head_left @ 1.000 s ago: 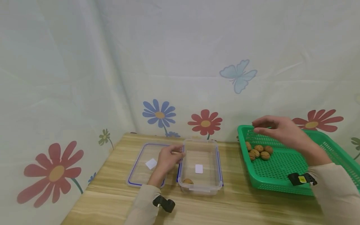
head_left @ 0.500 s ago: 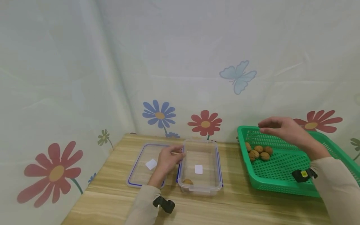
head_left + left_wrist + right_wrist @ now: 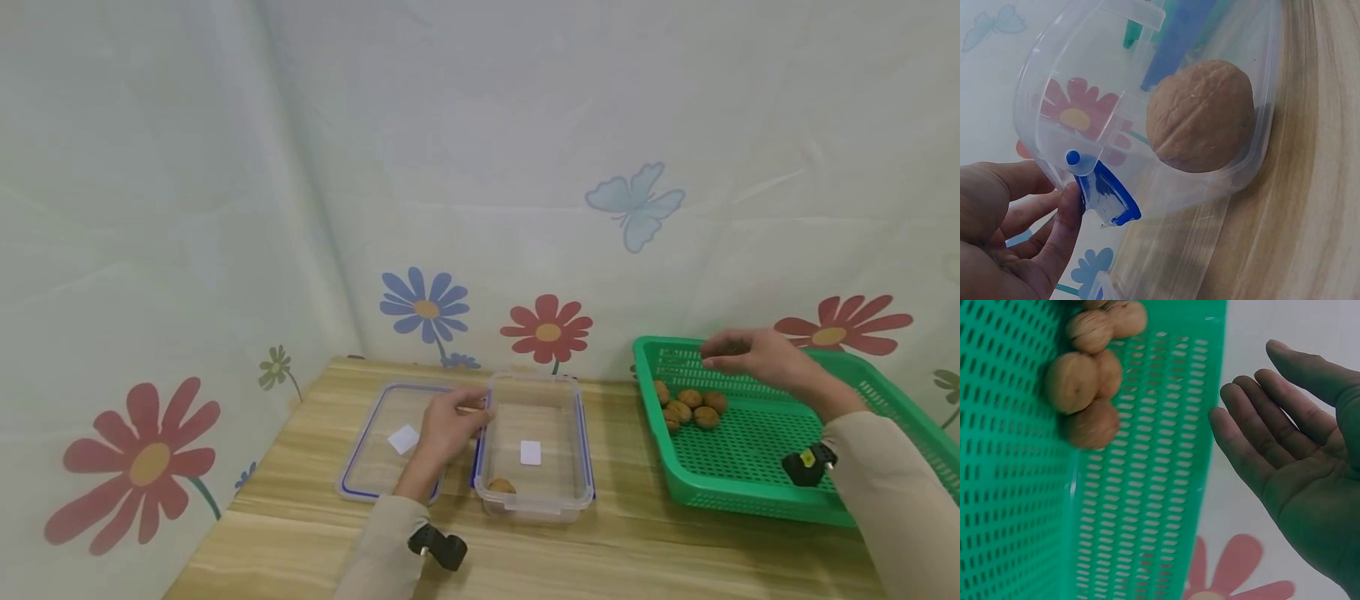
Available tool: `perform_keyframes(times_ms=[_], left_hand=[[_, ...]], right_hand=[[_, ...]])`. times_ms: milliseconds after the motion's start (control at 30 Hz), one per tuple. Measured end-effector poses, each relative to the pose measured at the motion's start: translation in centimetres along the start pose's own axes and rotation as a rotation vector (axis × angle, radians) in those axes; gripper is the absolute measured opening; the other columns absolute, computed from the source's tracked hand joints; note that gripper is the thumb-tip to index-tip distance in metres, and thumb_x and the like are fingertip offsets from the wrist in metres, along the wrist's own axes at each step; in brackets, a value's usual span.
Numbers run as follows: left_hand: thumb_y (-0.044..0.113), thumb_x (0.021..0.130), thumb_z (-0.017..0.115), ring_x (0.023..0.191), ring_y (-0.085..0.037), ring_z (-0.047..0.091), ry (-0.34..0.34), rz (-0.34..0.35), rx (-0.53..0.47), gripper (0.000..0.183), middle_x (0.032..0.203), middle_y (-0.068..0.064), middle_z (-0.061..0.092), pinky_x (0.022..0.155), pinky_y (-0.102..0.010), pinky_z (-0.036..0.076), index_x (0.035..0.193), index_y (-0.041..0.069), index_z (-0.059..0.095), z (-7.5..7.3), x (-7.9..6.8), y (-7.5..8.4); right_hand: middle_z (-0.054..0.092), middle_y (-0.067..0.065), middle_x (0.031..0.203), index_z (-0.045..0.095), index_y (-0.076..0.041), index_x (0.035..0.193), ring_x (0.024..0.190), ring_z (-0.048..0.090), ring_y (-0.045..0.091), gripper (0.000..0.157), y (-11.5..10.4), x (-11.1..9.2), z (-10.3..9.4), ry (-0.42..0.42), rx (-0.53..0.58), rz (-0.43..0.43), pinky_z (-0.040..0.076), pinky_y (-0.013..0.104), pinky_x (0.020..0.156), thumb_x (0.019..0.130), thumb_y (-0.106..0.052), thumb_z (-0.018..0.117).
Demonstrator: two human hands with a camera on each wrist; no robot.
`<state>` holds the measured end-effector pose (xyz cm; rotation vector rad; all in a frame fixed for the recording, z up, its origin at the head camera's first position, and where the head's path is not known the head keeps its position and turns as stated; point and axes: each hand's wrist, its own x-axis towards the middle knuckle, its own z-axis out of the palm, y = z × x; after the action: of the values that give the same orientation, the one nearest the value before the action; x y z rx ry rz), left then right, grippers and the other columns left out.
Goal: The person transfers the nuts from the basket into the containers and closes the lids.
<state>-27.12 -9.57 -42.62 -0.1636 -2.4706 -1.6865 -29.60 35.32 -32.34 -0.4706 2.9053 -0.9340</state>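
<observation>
My left hand [image 3: 448,425] pinches the left rim of a clear plastic food container [image 3: 576,450]. In the left wrist view, the thumb and fingers [image 3: 1067,215] meet at that edge, beside a blue-edged locking clip [image 3: 1107,194]. One walnut [image 3: 1200,115] lies inside the container, at its near left corner in the head view. Over the far part of a green plastic basket [image 3: 675,479] hovers my right hand [image 3: 765,360], its palm bare and its fingers loosely bent. Several walnuts [image 3: 690,408] sit together at the basket's left side, below and left of that hand, touching nothing of it.
A clear lid with a blue seal [image 3: 367,467] and a white label lies on the wooden table [image 3: 300,533], left of the container and partly behind the left hand. A flowered curtain [image 3: 487,208] hangs close behind the table.
My right hand has moved a little to the right and lower over the basket. The left hand, the container and the walnuts stay in place.
</observation>
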Motion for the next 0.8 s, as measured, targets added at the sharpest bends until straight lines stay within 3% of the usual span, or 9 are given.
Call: perform_keyframes(times_ms=[567, 800], left_hand=[[0.008, 0.086, 0.072, 0.073, -0.018, 0.068, -0.015, 0.0, -0.021, 0.036, 0.104, -0.016, 0.068, 0.062, -0.031, 0.057, 0.121, 0.002, 0.066, 0.0, 0.1, 0.2], [0.009, 0.086, 0.072, 0.074, -0.02, 0.068, -0.015, -0.017, -0.016, 0.035, 0.104, -0.016, 0.068, 0.063, -0.031, 0.058, 0.121, 0.004, 0.067, 0.0, 0.0, 0.1]], right_hand=[[0.064, 0.019, 0.116, 0.056, 0.006, 0.128, 0.104, 0.061, 0.038, 0.047, 4.3, 1.0, 1.3, -0.081, 0.01, 0.068, 0.054, 0.05, 0.081, 0.096, -0.028, 0.062], [0.064, 0.02, 0.112, 0.055, 0.01, 0.125, 0.102, 0.062, 0.04, 0.045, 5.1, 1.1, 1.8, -0.106, 0.034, 0.074, 0.055, 0.048, 0.08, 0.095, -0.023, 0.063]])
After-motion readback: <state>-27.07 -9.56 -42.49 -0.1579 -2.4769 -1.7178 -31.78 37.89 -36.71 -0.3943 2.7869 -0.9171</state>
